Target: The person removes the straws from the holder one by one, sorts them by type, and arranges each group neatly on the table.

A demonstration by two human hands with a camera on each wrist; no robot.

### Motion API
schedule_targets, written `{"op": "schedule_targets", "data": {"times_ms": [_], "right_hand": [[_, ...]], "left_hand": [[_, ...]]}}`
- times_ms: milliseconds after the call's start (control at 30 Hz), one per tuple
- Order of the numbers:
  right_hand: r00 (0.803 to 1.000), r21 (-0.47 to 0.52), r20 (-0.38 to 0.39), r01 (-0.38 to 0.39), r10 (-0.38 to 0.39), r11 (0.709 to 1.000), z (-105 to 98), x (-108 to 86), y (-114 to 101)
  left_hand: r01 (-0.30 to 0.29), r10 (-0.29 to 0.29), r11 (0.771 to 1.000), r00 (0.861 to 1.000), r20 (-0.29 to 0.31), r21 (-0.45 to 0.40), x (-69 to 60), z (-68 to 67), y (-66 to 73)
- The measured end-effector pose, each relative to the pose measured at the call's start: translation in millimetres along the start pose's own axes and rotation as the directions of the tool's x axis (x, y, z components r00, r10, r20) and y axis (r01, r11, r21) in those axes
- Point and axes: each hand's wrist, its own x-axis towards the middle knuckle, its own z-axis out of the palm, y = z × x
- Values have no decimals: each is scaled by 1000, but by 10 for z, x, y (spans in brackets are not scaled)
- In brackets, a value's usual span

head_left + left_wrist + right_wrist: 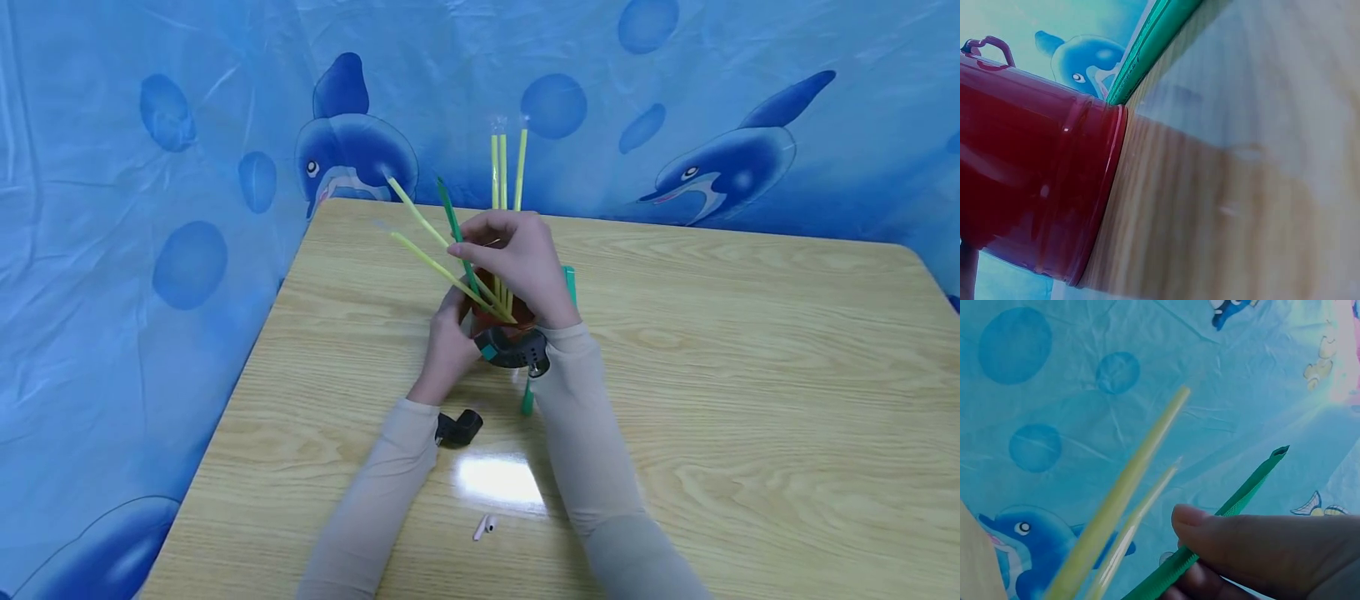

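Observation:
A small red bucket (1022,169) stands on the table, its rim partly behind the right wrist in the head view. My left hand (448,340) grips the bucket's left side; most of its fingers are hidden. Yellow straws (428,219) in clear wrappers stick up from the bucket, several upright and two leaning left. My right hand (517,258) is over the bucket and pinches a slim green-wrapped stick (1235,503) between thumb and fingers. The stick's lower end reaches into the bucket, and its upper end tilts left. What the green wrapper contains cannot be told.
Another green strip (570,286) lies behind the right wrist, and a green end (528,400) shows in front of the bucket. White earbuds (483,527) lie near the front of the wooden table (750,375). A blue dolphin curtain (465,50) hangs behind.

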Motion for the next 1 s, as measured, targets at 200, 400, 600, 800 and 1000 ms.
{"op": "schedule_targets", "data": {"times_ms": [200, 400, 600, 800, 1000], "right_hand": [[999, 46, -45, 27, -25, 999, -29, 69, -94], [997, 119, -80, 15, -5, 993, -34, 161, -135], [997, 165, -65, -27, 38, 986, 1, 159, -88], [987, 259, -138, -40, 78, 965, 53, 75, -25], [976, 336, -196, -29, 100, 941, 187, 12, 51]], "left_hand": [[-29, 29, 999, 1000, 6, -39, 12, 28, -40], [64, -64, 998, 998, -22, 24, -23, 78, -22], [29, -28, 998, 999, -24, 58, -130, 153, -33], [-80, 87, 980, 996, -34, 185, -99, 148, -3], [-69, 73, 975, 997, -13, 212, -100, 54, 41]]}}
